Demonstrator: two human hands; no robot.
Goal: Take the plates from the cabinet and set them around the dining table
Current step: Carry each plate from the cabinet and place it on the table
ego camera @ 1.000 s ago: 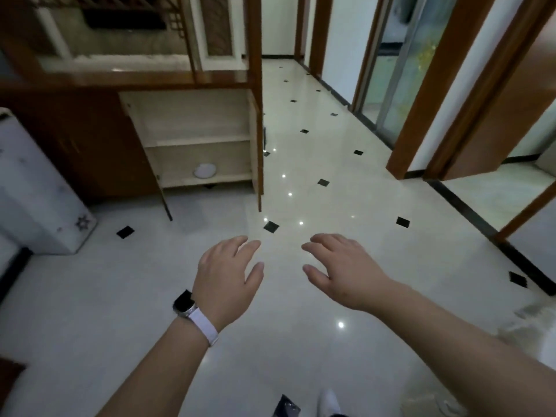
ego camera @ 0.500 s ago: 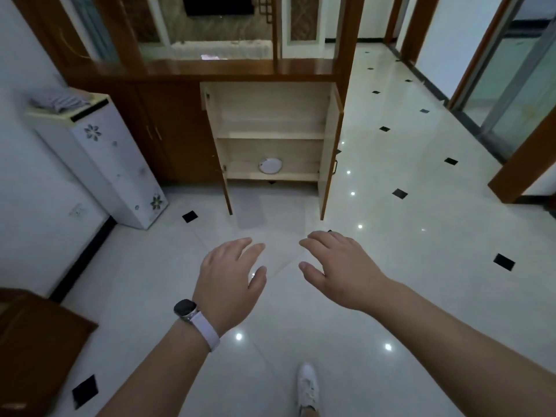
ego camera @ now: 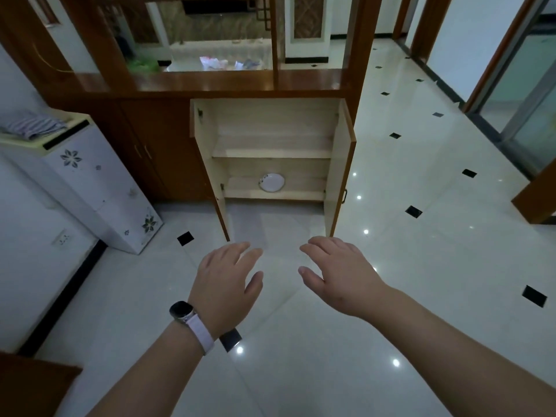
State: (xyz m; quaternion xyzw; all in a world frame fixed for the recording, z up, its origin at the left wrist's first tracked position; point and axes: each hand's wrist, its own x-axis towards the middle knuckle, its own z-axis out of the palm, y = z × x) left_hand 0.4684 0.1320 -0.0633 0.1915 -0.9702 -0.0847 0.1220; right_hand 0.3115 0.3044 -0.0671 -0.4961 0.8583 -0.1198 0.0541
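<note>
Both hands are held out in front of the body above the glossy tiled floor point(ego camera: 421, 266), palms down and empty. The left hand point(ego camera: 224, 284) is spread loosely, its fingers slightly curved and the thumb set apart to the right; nothing is gripped or touched by it. A watch point(ego camera: 181, 310) on a pale strap is worn at the left wrist. The right hand point(ego camera: 343, 273) is likewise open, with the fingers extended forward and a little bent and the thumb angled inward toward the left hand; nothing is held or touched by it either. A clear gap is left between the two hands. Ahead of them, a wooden cabinet point(ego camera: 168, 136) is seen with one compartment open, both of its doors swung outward: the left door point(ego camera: 207, 164) and the right door point(ego camera: 340, 167). Inside, an upper shelf point(ego camera: 272, 150) is seen bare, and on the lower shelf a single white plate point(ego camera: 271, 182) with a small dark mark near its rim is lying flat, roughly at the middle. The plate is well apart from both hands. To the left of the cabinet, a white flower-patterned appliance point(ego camera: 90, 188) is standing against the wall, with folded striped cloth point(ego camera: 33, 126) laid on its top.
</note>
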